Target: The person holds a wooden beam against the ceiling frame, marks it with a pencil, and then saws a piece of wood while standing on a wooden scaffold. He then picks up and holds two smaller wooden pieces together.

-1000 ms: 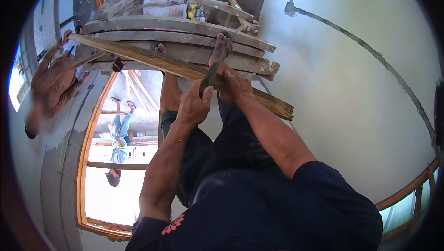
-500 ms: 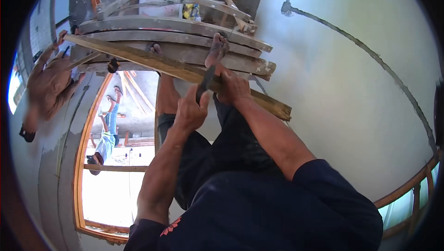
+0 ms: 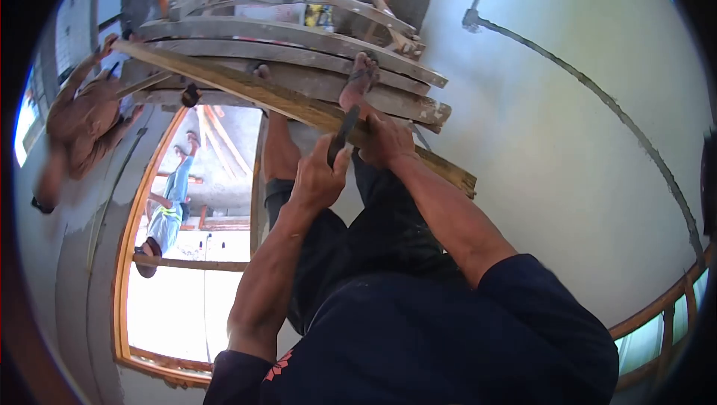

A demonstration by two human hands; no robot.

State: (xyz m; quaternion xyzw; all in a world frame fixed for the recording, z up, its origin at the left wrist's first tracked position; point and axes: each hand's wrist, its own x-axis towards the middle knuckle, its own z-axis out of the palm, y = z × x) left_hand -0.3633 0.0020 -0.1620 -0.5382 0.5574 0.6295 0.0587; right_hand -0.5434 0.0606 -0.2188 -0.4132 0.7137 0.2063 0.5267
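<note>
My left hand is closed round a dark, narrow, blade-like tool, whose exact kind I cannot make out. The tool slants up across the near side of a long wooden beam. Wrapped over that beam, close to the tool, is my right hand; its fingers are partly hidden. The beam runs from upper left to a rough-cut end at the right. At its far left end, a co-worker's hand touches it. My bare foot rests on the scaffold planks beyond the beam.
A white bucket stands past the planks. To the left, a co-worker is beside an opening with an orange wooden frame; another person shows through it. A pale wall with a dark groove rises at right.
The view has shifted slightly, so most things sit a little further right. The tool still crosses the beam, tilted more to the right, and both hands keep their holds.
</note>
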